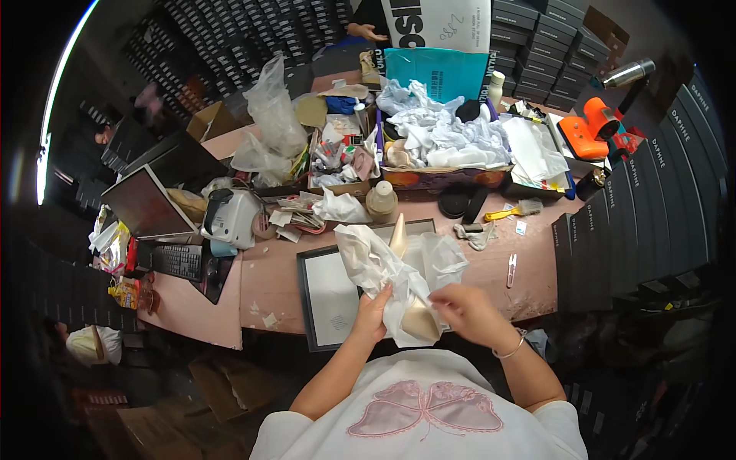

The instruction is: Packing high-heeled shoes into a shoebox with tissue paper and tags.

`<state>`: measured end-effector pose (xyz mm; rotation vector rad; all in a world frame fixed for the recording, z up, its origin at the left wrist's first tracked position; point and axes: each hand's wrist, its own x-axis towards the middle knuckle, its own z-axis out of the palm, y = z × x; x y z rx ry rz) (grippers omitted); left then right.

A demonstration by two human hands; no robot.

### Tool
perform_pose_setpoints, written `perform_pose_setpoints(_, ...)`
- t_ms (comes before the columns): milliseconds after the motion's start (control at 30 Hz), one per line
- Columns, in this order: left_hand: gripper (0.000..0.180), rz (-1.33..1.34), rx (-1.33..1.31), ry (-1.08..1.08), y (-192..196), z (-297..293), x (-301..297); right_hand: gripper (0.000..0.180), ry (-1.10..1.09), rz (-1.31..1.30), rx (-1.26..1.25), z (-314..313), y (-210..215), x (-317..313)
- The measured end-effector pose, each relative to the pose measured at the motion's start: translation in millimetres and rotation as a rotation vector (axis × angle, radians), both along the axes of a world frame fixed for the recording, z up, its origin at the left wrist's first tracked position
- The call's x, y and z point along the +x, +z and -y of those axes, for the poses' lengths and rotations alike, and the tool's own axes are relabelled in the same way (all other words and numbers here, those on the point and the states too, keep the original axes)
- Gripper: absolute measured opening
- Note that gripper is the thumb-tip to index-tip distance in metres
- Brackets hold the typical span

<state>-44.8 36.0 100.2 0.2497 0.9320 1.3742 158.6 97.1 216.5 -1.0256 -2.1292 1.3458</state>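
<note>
Status: partial. One shoe (420,322) is between the hands, above the near edge of the desk (268,287); white paper (360,249) covers part of it, and the beige surface nearest the body is exposed. A second beige piece (398,237), apparently another shoe, projects beyond the paper; its full extent is hidden. The grey box (302,295) beneath is open.

Hands: the left hand (372,314) is closed around the paper-covered side. The right hand (466,313) is narrow, fingertips pinching the paper at the right.

Markings: the dark boxes (652,199) stacked at right carry pale lettering along their ends. The white carton (441,27) at the rear bears large black capitals plus handwriting. The teal panel (437,73) below it has small dark print. Labels on the rear stacks (238,46) are too small to read.
</note>
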Motion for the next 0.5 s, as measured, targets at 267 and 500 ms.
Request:
perform_pose_setpoints(267,0.052,0.15,-0.091,0.364,28,7,-38,0.047,0.201,-0.112,0.335,26,-61,-48)
perform_pose_setpoints(500,0.022,-0.878,0.055,0.316,3,-35,-128,0.051,0.266,0.091,0.512,16,-43,-24)
